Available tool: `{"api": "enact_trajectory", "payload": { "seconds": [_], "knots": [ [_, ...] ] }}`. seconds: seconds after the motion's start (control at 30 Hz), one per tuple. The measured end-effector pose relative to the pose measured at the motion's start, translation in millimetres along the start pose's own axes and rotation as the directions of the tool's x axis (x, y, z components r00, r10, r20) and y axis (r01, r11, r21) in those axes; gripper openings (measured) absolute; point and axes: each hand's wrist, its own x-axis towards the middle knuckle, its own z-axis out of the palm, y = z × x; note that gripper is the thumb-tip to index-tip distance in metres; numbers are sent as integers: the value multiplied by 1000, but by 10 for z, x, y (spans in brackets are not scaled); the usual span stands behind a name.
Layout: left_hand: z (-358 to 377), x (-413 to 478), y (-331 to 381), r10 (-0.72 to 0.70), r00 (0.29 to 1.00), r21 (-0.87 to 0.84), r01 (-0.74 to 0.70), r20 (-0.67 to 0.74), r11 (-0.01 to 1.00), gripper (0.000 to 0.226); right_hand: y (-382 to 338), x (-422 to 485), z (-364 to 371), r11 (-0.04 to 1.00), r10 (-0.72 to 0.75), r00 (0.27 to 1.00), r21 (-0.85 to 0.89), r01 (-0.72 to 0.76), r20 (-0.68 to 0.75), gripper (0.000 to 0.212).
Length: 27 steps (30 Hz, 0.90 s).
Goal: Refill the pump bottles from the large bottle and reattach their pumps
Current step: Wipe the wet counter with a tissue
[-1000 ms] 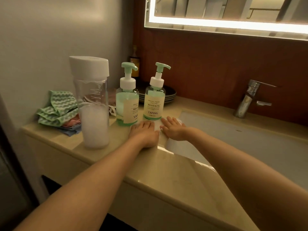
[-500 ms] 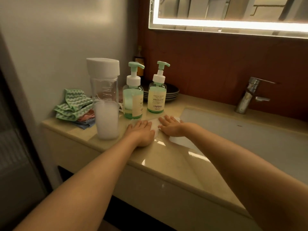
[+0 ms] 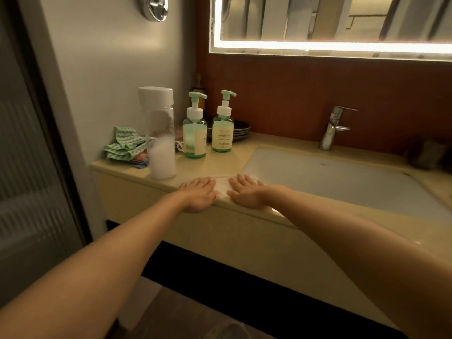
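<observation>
**Beige stone vanity counter [image 3: 215,165] with both hands flat on a white sheet**

Head view. Beside the counter's bare part lies a white rectangular sink basin [image 3: 318,177], with a chrome lever tap [image 3: 331,129] behind it and a lit-edged wall mirror [image 3: 318,20] above. The left hand [image 3: 199,195] and right hand [image 3: 245,194] lie palm down at the front edge, fingers straight and slightly spread. Both rest on a thin white sheet [image 3: 223,185] and grasp nothing. Towards the wall stands the large clear bottle [image 3: 160,143], white-capped and partly filled with white liquid. To its right stand two green-tinted pump bottles, the left pump bottle [image 3: 195,135] and the right pump bottle [image 3: 222,133], upright and close together, each with its mint-green pump fitted. A green zigzag-patterned cloth [image 3: 122,145] lies at the counter's left end, and a stack of dark plates [image 3: 242,132] sits behind the pump bottles.
</observation>
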Motion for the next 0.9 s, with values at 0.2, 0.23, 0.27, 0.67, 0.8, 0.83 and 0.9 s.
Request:
{"api": "enact_trajectory", "payload": {
  "seconds": [0.2, 0.23, 0.27, 0.67, 0.8, 0.83, 0.9],
  "knots": [
    [80, 35, 785, 166, 986, 33, -167, 29, 985, 53, 681, -596, 151, 992, 114, 993, 58, -112, -34, 58],
    [105, 76, 967, 203, 979, 41, -204, 31, 978, 53, 845, -712, 179, 988, 144, 989, 67, -141, -37, 58],
    [134, 122, 1159, 240, 970, 46, -241, 35, 969, 53, 1016, -840, 210, 982, 176, 984, 74, -172, -40, 57],
    [570, 367, 4001, 677, 728, 61, -685, 111, 726, 54, 3156, -2793, 661, 793, 593, 805, 194, -578, -21, 56],
    [687, 279, 4746, 777, 621, 73, -783, 97, 617, 53, 3560, -3449, 822, 735, 672, 725, 255, -629, -150, 51],
    [711, 245, 4874, 808, 587, 47, -810, 59, 585, 51, 3601, -3597, 882, 736, 677, 697, 256, -627, -237, 48],
    [776, 146, 5086, 862, 501, -56, -865, -74, 498, 40, 3658, -3869, 1044, 755, 640, 622, 217, -619, -452, 37]
  ]
}}
